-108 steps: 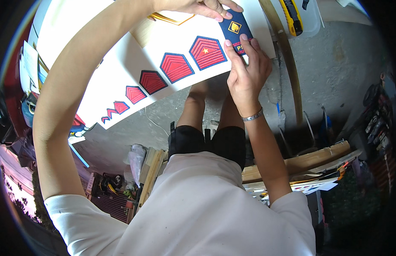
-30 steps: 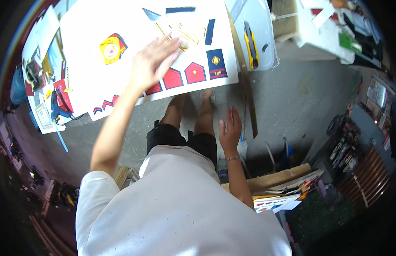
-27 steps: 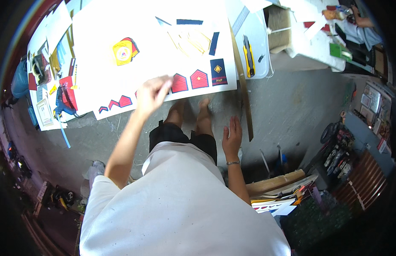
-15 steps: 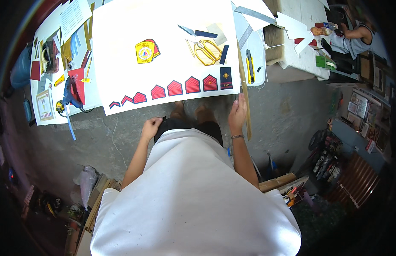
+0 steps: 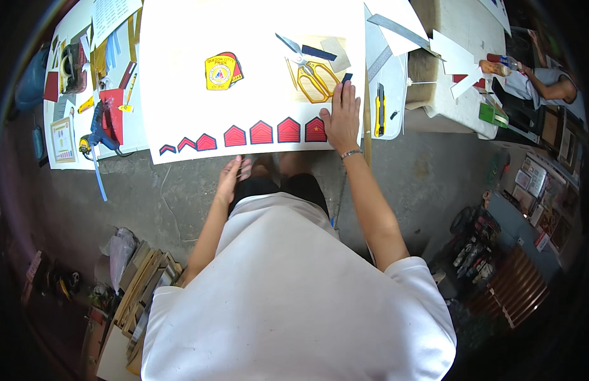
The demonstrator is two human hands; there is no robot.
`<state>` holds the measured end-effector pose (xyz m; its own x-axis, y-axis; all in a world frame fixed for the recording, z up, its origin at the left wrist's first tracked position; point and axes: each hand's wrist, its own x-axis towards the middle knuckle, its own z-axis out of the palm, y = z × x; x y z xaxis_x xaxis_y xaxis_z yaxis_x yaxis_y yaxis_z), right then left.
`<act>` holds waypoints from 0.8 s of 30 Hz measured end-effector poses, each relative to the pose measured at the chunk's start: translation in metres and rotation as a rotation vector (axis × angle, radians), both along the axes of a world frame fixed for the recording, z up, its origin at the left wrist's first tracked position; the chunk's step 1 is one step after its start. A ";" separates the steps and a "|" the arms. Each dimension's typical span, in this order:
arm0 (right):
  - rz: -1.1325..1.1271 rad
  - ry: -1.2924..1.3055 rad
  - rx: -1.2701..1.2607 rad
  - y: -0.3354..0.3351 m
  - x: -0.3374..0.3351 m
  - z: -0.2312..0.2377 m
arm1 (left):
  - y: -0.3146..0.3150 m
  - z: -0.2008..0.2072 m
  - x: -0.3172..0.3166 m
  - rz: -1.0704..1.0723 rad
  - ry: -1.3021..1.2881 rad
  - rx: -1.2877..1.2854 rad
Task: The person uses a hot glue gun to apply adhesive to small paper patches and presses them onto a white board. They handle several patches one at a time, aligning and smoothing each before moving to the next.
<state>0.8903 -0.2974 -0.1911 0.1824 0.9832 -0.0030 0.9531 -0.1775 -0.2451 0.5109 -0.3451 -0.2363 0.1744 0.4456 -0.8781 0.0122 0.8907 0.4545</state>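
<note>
My right hand lies flat, fingers stretched, on the right side of a large white board. It hides the dark rectangular patch at the row's right end and part of a small dark strip above. By the board's near edge is my left hand, fingers loosely apart, with nothing visible in it. A row of red chevron patches with dark borders runs along that edge. Farther up lie a yellow and red badge patch, gold-handled scissors, a dark strip and a grey piece.
Right of the board are a yellow and black utility knife and a metal ruler. A blue glue gun, a framed certificate and scraps crowd the left side. Another person sits at the far right beside a covered table.
My right hand has moved up from the board's right edge onto its surface. My left hand has come up from beside my shorts to the near edge, its fingers loosening.
</note>
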 end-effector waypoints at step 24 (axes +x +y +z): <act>0.073 0.045 -0.069 0.003 0.009 -0.034 | 0.013 0.019 0.083 0.471 -0.122 -0.101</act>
